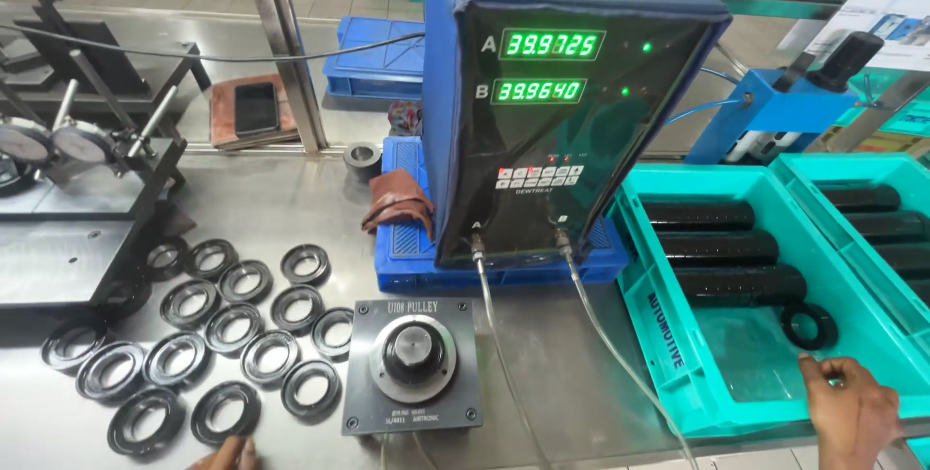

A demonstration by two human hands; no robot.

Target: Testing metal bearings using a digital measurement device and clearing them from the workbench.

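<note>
A: What is the right hand (pixel 852 417) doing?

B: It rests on the front rim of a teal bin (pixel 678 373). The fingers curl over the edge. They hold nothing. A single black ring (pixel 809 326) lies in the bin, just beyond the fingertips, not touching them.

A: And the left hand (pixel 225 454)?

B: Only the fingertips show at the bottom edge. I cannot tell if it is open or closed. It is right beside one black ring (pixel 225 412) on the metal table (pixel 572 383).

A: Are there more rings there?

B: Yes, lots. A bunch of black rings (pixel 208 329) lies flat on the table, side by side, above the left hand.

A: What sits between the hands?

B: A grey square block with a round plug standing up in its middle (pixel 414 364). Two thin clear tubes (pixel 591 329) run from the big box behind it down past the block toward the table's front edge.

A: What big box?

B: A dark blue box with green glowing numbers (pixel 567 102). It stands on a flat blue tray (pixel 407 262). A brown rag (pixel 395 201) lies on the tray's left part.

A: What else is in the teal bin?

B: Three long black rolls of stacked rings (pixel 722 247) lie side by side. A second teal bin (pixel 862 237) on the right holds more of them.

A: And far left?

B: A black stand with two round dial gauges (pixel 53 145).
</note>
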